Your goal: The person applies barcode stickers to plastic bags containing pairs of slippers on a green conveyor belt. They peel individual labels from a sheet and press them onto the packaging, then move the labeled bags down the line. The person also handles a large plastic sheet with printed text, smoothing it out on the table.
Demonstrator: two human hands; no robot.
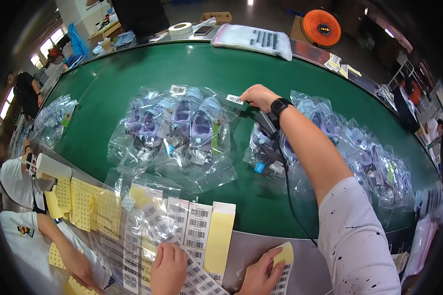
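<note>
My right arm reaches far across the table, a dark watch on the wrist. My right hand [260, 97] pinches a small white barcode label [235, 99] at the upper right edge of a clear bag of pale blue and purple shoes [201, 123]. Beside it lies a second bagged pair [147, 125]; another barcode label [178, 90] sits at the top between them. Low in front, my left hand [262, 274] is closed on a yellow-backed label sheet [282, 255]. A black device [267, 124] with a cable lies under my right wrist, partly hidden.
Another person's hand [170, 269] is on a clear printed bag over barcode sheets [198, 226]. A co-worker's arm [66, 246] is at the left. More bagged shoes [369, 152] lie right. A bag stack [253, 40], tape roll [180, 29] and orange fan [321, 28] are beyond.
</note>
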